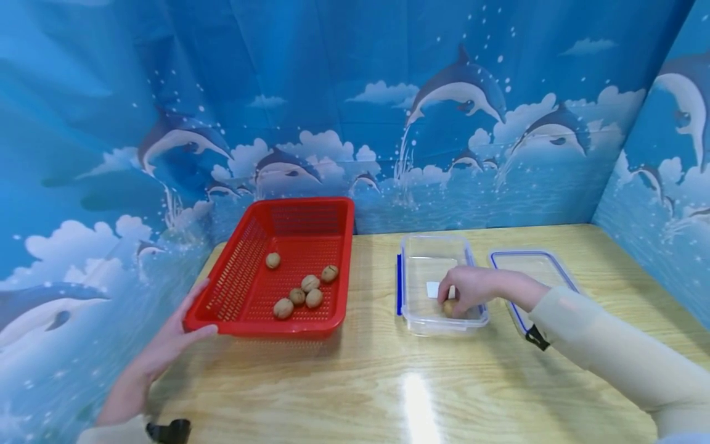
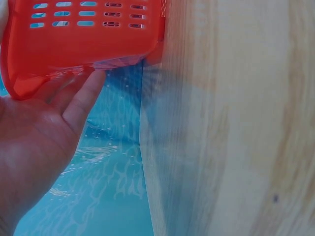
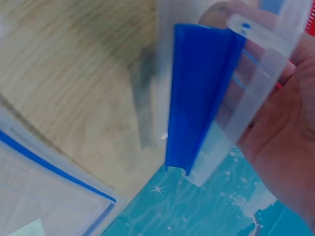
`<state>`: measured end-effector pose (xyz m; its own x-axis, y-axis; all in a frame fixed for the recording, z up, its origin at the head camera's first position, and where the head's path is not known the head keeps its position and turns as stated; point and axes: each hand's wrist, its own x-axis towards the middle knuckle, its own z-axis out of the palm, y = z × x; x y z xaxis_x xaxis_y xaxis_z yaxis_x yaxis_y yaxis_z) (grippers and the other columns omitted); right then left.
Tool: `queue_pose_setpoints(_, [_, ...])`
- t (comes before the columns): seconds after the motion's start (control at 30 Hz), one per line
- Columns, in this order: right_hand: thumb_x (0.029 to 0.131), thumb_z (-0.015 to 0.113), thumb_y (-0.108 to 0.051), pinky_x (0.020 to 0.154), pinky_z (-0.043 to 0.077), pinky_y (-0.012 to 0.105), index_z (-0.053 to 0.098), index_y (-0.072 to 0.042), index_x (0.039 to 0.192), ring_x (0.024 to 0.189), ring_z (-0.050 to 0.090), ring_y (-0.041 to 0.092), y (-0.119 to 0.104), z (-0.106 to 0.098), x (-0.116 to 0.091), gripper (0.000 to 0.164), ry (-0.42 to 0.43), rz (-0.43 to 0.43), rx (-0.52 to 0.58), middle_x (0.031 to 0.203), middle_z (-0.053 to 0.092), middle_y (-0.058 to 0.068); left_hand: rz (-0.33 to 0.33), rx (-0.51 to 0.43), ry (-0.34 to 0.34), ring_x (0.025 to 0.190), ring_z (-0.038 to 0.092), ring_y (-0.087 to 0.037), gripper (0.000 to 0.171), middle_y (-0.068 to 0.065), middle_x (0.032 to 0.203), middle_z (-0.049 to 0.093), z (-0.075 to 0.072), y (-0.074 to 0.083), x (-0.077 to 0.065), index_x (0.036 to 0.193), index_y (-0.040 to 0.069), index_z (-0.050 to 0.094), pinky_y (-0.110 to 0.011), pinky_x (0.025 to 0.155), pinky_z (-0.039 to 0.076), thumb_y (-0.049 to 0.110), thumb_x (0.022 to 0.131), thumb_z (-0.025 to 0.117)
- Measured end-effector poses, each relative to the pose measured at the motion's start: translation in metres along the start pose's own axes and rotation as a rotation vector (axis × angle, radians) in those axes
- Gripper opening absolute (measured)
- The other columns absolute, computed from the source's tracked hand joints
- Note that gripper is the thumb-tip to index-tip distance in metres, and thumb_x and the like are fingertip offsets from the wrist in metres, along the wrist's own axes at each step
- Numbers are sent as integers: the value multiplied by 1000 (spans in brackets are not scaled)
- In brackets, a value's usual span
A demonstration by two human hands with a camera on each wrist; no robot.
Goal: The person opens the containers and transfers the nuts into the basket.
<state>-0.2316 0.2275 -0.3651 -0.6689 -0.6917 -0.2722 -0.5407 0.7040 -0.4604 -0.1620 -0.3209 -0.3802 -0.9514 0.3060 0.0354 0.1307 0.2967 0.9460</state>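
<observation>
My left hand grips the near left corner of a red plastic basket, thumb along the front rim and fingers at the left side. In the left wrist view those fingers reach fairly straight against the basket's outside. Several walnuts lie in the basket, most toward its near right part. My right hand is down inside a clear plastic box, pinching a walnut near the box's front right corner. In the right wrist view, the box's wall and blue latch partly cover the fingers.
A clear lid with a blue seal lies on the wooden table right of the box, partly under the right forearm. A blue dolphin-print sheet hangs behind and at both sides. A white label shows in the box.
</observation>
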Motion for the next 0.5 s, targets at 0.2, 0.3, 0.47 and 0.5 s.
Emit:
queue_pose_setpoints(0.2, [71,71,-7,65,48,26,68,-11,97,75,58,11,-8,-15,0,26,22,-10,44,93,63,-6,4,22,9,102,53,-10,79,-30,137,18,0,-1,-1,145,22,4,-22,79,45,5,88,55])
queue_pose_setpoints(0.3, [73,70,-7,67,48,26,67,-13,99,78,59,11,-16,-26,2,27,46,-56,34,96,63,-4,0,29,9,102,53,-8,79,-30,138,15,0,-1,-1,145,22,4,-22,79,45,6,88,56])
queue_pose_setpoints(0.47, [76,70,-9,72,49,29,67,-15,100,82,59,12,-35,-45,8,25,103,-149,-3,99,63,-3,-7,29,12,103,52,-6,79,-30,139,15,0,-1,0,145,23,4,-21,79,44,6,88,56])
queue_pose_setpoints(0.5, [76,70,-10,72,49,30,67,-15,101,82,59,12,-39,-49,11,25,115,-162,-7,99,63,-4,-6,29,12,103,52,-6,79,-30,139,15,0,-2,0,145,23,4,-21,79,44,6,88,56])
